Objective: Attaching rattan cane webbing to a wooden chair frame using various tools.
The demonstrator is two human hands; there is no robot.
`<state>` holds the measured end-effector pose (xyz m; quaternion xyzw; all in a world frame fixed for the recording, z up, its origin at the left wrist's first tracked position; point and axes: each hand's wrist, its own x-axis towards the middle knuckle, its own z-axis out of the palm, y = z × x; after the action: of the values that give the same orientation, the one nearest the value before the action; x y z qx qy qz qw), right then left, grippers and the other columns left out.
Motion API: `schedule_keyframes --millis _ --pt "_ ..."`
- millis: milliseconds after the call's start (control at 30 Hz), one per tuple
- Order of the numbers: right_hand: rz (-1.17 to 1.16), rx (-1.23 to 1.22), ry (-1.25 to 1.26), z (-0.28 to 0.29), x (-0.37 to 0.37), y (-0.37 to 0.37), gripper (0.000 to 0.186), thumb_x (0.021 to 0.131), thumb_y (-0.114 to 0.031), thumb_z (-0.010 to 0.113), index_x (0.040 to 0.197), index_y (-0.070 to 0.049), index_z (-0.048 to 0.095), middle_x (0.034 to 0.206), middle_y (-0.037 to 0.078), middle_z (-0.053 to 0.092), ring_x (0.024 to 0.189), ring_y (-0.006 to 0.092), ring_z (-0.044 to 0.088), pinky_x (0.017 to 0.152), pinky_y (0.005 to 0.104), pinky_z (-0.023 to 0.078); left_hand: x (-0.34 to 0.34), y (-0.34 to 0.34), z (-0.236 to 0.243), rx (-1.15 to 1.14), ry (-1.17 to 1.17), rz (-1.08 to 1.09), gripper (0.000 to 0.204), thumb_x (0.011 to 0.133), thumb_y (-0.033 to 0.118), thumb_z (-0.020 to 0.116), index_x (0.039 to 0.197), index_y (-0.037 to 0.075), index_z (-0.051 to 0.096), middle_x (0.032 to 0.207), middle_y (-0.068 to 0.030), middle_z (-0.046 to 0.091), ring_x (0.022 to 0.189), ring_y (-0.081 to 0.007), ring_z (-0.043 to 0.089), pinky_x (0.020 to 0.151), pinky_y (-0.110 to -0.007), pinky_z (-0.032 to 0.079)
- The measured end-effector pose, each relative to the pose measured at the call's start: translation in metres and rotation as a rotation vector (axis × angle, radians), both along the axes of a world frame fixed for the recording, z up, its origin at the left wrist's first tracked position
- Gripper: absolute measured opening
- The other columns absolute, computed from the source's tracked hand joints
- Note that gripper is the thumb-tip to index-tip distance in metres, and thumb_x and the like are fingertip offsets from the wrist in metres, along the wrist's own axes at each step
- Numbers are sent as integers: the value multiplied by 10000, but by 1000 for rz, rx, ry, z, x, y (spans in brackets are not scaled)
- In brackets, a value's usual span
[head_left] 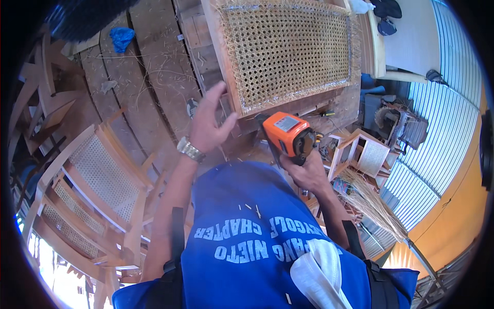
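We were in a wood workshop, rough plank bench (154, 67) under everything and corrugated wall off to the side. The cane panel (288, 49) in its wooden frame looked fully woven edge to edge, so our guess was the weaving was done and only the fastening or trimming round the border was left, with loose strand ends poking out along the edges. Our left hand (208, 123) was up with fingers (215, 92) spread and holding nothing, fingertips just short of the frame's near corner. Our right hand (309, 172) had its fingers wrapped tight around the grip of the orange power tool (289, 134), which sat just below the panel's lower edge. Finished cane chairs (98, 175) were stacked past the left wrist.
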<state>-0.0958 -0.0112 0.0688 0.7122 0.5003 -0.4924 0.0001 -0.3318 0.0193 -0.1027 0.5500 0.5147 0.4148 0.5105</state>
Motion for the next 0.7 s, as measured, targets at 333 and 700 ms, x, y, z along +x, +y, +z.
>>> schedule_keyframes --millis 333,700 --pt "-110 4 -2 -7 9 23 147 861 -123 675 951 -6 681 695 44 660 626 120 625 588 307 504 61 94 -14 -435 -2 518 627 1049 496 463 1403 -21 465 1174 -179 664 1066 -203 629 919 -319 488" --pt "-103 -101 -48 -9 5 33 182 893 -177 674 937 -1 689 699 57 664 626 126 631 606 311 509 72 90 -23 -379 -159 649 618 1040 537 471 1318 -13 522 1018 -81 663 925 -131 603 827 -285 484"
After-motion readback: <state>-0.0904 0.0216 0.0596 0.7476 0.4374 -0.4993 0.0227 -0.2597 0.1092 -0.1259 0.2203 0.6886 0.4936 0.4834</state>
